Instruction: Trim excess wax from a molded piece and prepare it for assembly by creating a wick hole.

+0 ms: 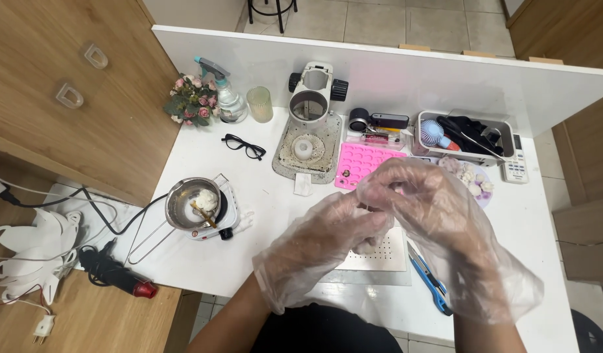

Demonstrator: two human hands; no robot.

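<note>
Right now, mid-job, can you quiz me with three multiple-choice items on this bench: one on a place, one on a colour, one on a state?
1. Where are the black glasses?
A. In the grey bin
B. On the white table, left of the microscope base
C. On the wooden floor

2. What colour is the dimpled mould?
A. Pink
B. Green
C. Black

3. How are the hands?
A. Bare
B. Apart at the table edges
C. Gloved in clear plastic, fingers together

Key: 1 B, they lie on the white table beside the microscope base. 2 A, it is plainly pink. 3 C, the left hand and right hand meet above a white perforated pad.
</note>
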